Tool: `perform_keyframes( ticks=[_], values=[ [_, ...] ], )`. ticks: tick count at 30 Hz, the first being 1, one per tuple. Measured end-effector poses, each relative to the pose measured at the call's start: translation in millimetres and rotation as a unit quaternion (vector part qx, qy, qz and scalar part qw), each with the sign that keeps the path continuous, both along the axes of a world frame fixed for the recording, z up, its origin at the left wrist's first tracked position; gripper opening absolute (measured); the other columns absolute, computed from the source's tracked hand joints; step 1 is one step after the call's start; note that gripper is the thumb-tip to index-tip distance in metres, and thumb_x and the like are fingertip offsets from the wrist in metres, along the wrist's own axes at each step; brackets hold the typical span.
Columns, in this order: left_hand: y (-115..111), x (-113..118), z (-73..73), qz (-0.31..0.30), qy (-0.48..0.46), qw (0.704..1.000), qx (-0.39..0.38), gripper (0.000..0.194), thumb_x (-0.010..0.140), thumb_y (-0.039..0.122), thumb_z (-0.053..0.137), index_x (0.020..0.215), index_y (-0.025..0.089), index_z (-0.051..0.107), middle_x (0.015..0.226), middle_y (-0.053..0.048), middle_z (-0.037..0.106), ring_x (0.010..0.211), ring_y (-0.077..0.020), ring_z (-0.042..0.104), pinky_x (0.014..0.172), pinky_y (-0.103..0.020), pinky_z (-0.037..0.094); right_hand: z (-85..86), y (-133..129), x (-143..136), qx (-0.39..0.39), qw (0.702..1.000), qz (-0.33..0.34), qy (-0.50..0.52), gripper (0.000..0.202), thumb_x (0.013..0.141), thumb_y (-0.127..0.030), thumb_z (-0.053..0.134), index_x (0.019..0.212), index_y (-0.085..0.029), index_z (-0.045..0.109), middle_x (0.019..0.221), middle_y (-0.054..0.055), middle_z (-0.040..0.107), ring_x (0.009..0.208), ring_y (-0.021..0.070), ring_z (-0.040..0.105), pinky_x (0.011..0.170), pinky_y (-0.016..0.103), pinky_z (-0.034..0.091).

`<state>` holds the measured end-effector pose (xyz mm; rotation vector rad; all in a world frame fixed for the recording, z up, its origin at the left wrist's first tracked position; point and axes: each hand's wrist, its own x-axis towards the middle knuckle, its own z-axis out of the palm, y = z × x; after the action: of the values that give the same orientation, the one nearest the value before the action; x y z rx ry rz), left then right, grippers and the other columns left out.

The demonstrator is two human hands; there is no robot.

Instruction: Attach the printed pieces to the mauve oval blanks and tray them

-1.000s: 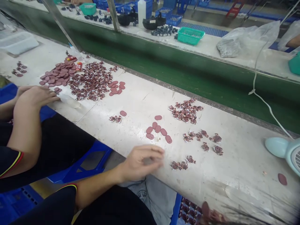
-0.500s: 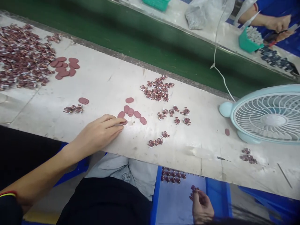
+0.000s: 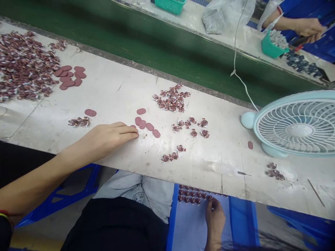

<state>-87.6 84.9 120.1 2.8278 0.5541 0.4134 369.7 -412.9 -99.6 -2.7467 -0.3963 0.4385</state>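
Observation:
My left hand (image 3: 112, 136) lies on the table with its fingers together, fingertips down beside several flat reddish-brown oval discs (image 3: 142, 124). Those fingertips cover whatever is beneath them, and one disc pokes out just behind them. Below the table's front edge, my right hand (image 3: 216, 214) pinches a small dark-red figure-like piece (image 3: 209, 197). It is at the end of a row of similar pieces (image 3: 188, 200), which stand lined up in a blue-edged tray (image 3: 171, 223).
A big heap of similar pieces (image 3: 24, 66) covers the table's left end, and a smaller pile (image 3: 172, 98) lies mid-table. A light blue fan (image 3: 299, 129) stands at the right. Beyond the green strip (image 3: 157, 55), a co-worker's hands (image 3: 310, 29) work beside a green basket (image 3: 272, 48).
My right hand has moved up and left with its piece, to the row in the tray. My left fingers now cover the disc they were touching. The view has shifted slightly.

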Motion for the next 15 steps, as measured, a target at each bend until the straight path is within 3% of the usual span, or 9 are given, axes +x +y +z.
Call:
perform_keyframes(
  ticks=[5,10,15],
  values=[
    [8.7,2.1,3.0,-0.011,0.006,1.0,-0.022,0.057,0.13,0.022,0.043,0.159,0.036,0.09,0.149,-0.007,0.099,0.134,-0.034,0.092,0.1,-0.047,0.077,3.2,2.9,-1.5,0.011,1.0,0.011,-0.007,0.029,0.114,-0.054,0.083,0.114,-0.025,0.085,0.105,0.001,0.085,0.103,0.0286,0.083,0.108,0.055,0.071],
    [17.5,12.4,8.8,-0.011,0.01,0.999,-0.038,0.045,0.128,0.033,0.052,0.138,0.037,0.096,0.13,-0.006,0.1,0.117,-0.0344,0.092,0.088,-0.042,0.073,18.5,10.5,-10.6,0.054,0.998,0.026,-0.005,0.038,0.109,-0.064,0.076,0.111,-0.028,0.084,0.102,0.003,0.082,0.103,0.0326,0.081,0.109,0.061,0.07],
    [22.6,24.5,13.8,-0.023,0.021,0.998,-0.057,0.042,0.123,0.033,0.056,0.126,0.034,0.098,0.122,-0.006,0.098,0.108,-0.028,0.091,0.082,-0.033,0.07,47.4,31.1,-17.4,0.073,0.997,-0.016,0.003,0.043,0.087,-0.073,0.081,0.102,-0.033,0.079,0.095,0.001,0.079,0.094,0.0351,0.081,0.111,0.07,0.07]
  ],
)
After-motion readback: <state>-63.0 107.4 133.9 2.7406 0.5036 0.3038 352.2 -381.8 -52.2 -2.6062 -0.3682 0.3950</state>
